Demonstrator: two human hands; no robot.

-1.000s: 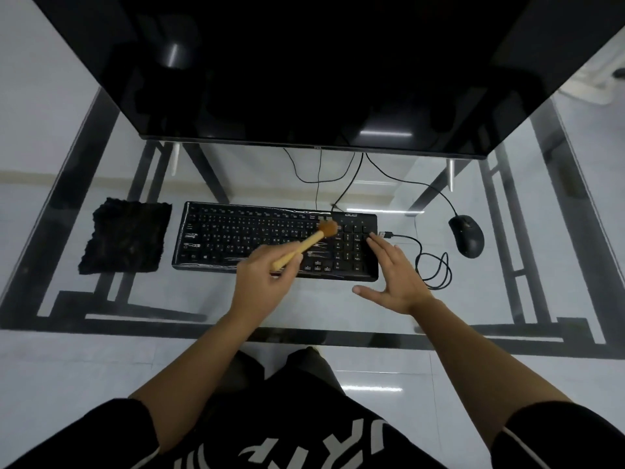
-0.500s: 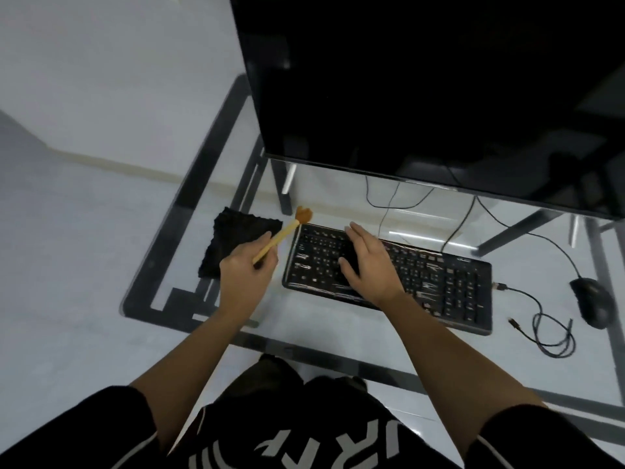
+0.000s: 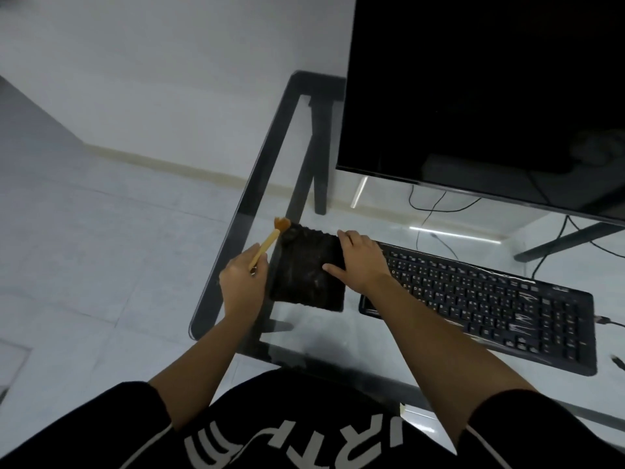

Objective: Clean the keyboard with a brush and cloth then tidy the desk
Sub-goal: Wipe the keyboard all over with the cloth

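Observation:
A black keyboard [image 3: 500, 306] lies on the glass desk [image 3: 236, 228], right of a dark square cloth [image 3: 306, 272]. My left hand [image 3: 241, 282] grips a small wooden brush [image 3: 269, 242] by its handle. The orange bristles point up past the cloth's far left corner. My right hand [image 3: 363, 260] rests on the cloth's right edge, fingers spread over it, thumb lying on the cloth. My right forearm crosses the keyboard's left end and hides it.
A large black monitor [image 3: 490, 89] hangs over the desk's back. Cables [image 3: 436, 201] trail behind the keyboard, and a plug end [image 3: 605, 321] lies at its right. The desk's left edge and black frame run just left of the brush. Below is pale tiled floor.
Both hands moved left, off the keyboard. The brush went from the keys to beside the cloth's far corner. My right hand left the keyboard and landed on the cloth. The view turned left.

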